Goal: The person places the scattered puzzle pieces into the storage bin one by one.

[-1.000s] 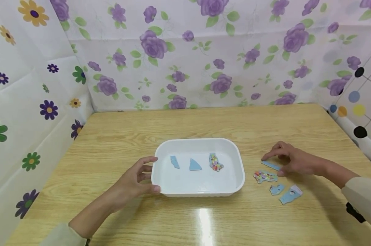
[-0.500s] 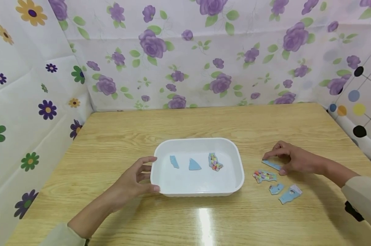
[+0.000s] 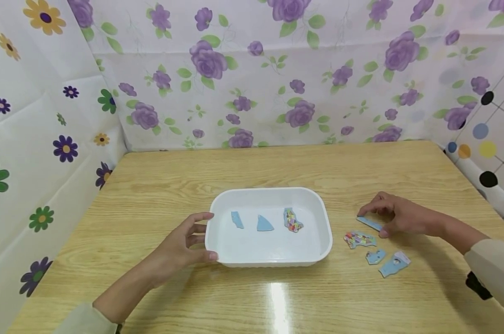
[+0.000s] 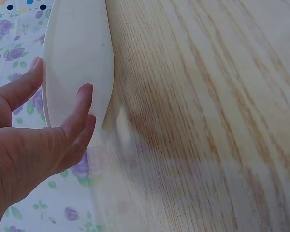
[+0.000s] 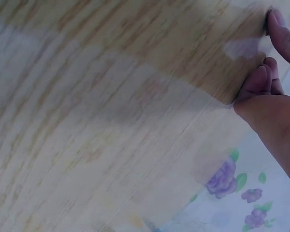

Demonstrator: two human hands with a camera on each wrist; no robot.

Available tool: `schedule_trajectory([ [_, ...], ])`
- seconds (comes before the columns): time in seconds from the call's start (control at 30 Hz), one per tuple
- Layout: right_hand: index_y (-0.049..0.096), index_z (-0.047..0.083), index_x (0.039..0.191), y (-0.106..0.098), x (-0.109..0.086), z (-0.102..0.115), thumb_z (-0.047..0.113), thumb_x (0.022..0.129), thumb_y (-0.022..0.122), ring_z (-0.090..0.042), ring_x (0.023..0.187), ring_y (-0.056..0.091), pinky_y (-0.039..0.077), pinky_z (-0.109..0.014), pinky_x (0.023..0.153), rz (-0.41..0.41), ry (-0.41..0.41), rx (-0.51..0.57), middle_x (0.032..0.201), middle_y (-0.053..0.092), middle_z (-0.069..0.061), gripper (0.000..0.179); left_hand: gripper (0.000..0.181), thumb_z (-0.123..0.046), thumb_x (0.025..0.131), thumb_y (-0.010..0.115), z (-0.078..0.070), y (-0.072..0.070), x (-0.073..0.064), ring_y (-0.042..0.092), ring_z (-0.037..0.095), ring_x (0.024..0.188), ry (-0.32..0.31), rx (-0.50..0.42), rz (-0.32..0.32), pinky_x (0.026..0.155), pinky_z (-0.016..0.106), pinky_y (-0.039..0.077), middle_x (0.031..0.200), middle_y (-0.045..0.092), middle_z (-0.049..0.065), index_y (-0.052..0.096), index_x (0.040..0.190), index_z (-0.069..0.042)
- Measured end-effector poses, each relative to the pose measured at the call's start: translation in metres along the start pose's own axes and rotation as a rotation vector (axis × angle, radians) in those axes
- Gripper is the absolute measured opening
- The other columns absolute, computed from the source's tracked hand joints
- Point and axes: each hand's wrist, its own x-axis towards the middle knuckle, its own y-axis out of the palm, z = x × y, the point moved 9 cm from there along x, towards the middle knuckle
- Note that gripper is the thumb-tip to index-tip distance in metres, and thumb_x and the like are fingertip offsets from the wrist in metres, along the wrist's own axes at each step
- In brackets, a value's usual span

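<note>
A white plastic tray (image 3: 260, 255) stands mid-table with three flat puzzle pieces inside: a narrow blue one (image 3: 237, 220), a blue triangular one (image 3: 264, 223) and a multicoloured one (image 3: 292, 220). My left hand (image 3: 178, 248) rests against the tray's left end, fingers spread along its rim and side; the left wrist view shows the fingertips (image 4: 86, 94) at the outer wall. To the right of the tray, my right hand (image 3: 402, 217) pinches a long blue puzzle piece (image 3: 369, 223) by its two ends, between thumb and fingers. The right wrist view does not show that piece plainly.
Close to the right hand lie three more pieces: a multicoloured one (image 3: 359, 239), a small blue one (image 3: 375, 256) and a blue one with a pale end (image 3: 394, 264). Flowered cloth (image 3: 243, 74) hangs behind the wooden table (image 3: 185, 171).
My right hand has shifted very slightly to the right with the long blue puzzle piece. The left hand and the tray stay where they were.
</note>
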Motion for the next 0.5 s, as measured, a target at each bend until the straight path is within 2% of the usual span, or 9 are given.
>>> schedule_trajectory([
  [0.17,0.063,0.015,0.125,-0.005,-0.001,0.000,0.024,0.076,0.080,-0.019,0.096,0.048,0.044,-0.028,0.079,0.021,0.047,-0.002,0.113,0.053,-0.009,0.053,0.086,-0.013,0.077,0.082,0.000,-0.001,0.000,0.046,0.035,0.127,0.003,-0.002,0.003,0.095,0.043,0.048,0.140,0.044,0.017,0.030,0.146,-0.017],
  [0.5,0.059,0.018,0.127,-0.016,0.003,0.004,0.019,0.078,0.080,-0.025,0.103,0.051,0.048,-0.031,0.081,-0.001,0.097,0.008,0.116,0.055,-0.008,0.053,0.086,-0.016,0.076,0.082,0.000,-0.001,0.000,0.046,0.034,0.128,0.003,0.021,-0.003,0.096,0.044,0.047,0.139,0.045,0.016,0.032,0.145,-0.018],
])
